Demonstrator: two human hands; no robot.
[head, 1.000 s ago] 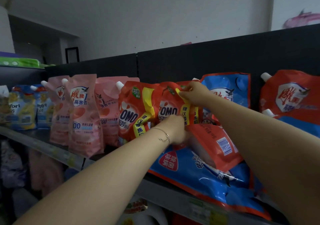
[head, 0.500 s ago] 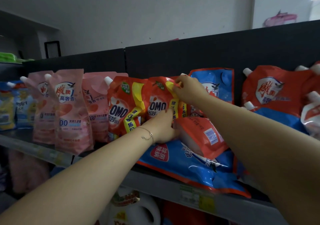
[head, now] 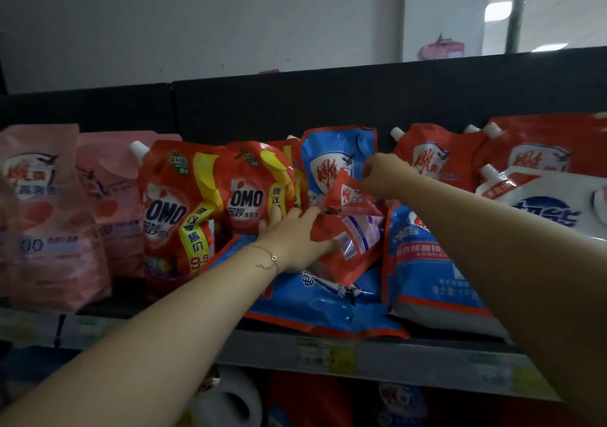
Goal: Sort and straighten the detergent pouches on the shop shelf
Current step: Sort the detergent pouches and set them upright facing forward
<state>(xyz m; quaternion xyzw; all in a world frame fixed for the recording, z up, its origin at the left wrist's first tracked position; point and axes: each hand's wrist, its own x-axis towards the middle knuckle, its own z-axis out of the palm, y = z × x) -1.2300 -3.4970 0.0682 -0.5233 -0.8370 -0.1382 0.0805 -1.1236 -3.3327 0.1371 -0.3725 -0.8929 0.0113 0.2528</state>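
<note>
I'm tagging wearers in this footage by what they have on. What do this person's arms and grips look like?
The left forearm and right forearm are bare, with no sleeves in view. A thin chain bracelet with a small round charm circles the left wrist. The left grip and right grip are ungloved; no watch or ring shows.

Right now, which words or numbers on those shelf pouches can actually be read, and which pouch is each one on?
"OMO": left orange pouch.
"OMO": second orange pouch, right beside it.
"9.9": yellow band on the left orange pouch.
"00": pink pouch.
Too blurred or small to read: the label on the red pouch, the shelf price tags and the Chinese print elsewhere.
</note>
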